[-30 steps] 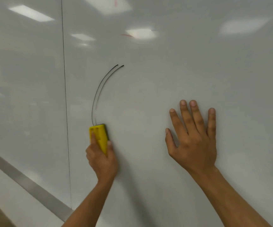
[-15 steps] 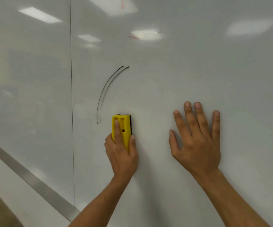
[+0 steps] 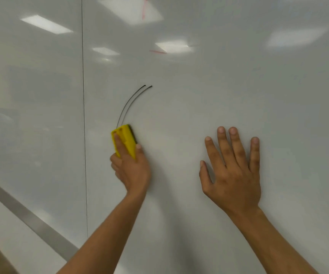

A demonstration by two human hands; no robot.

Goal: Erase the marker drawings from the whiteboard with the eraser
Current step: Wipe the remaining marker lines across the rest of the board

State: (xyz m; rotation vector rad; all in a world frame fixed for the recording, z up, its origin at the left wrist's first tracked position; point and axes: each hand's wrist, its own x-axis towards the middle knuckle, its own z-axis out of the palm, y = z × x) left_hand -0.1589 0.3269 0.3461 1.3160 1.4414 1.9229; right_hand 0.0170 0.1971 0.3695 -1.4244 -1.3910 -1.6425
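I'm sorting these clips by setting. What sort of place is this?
Probably an office or classroom. A large wall-mounted whiteboard fills the view, its glossy surface reflecting rectangular ceiling light panels. The left hand wipes black marker lines with a yellow eraser.

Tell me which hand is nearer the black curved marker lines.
Left. The left hand grips the yellow eraser right at the lower end of the black curved lines; the right hand lies flat, well off to their right.

Ceiling light panels (image 3: 46, 23) reflect in the glossy wall surface above a grey metal strip (image 3: 27, 216).
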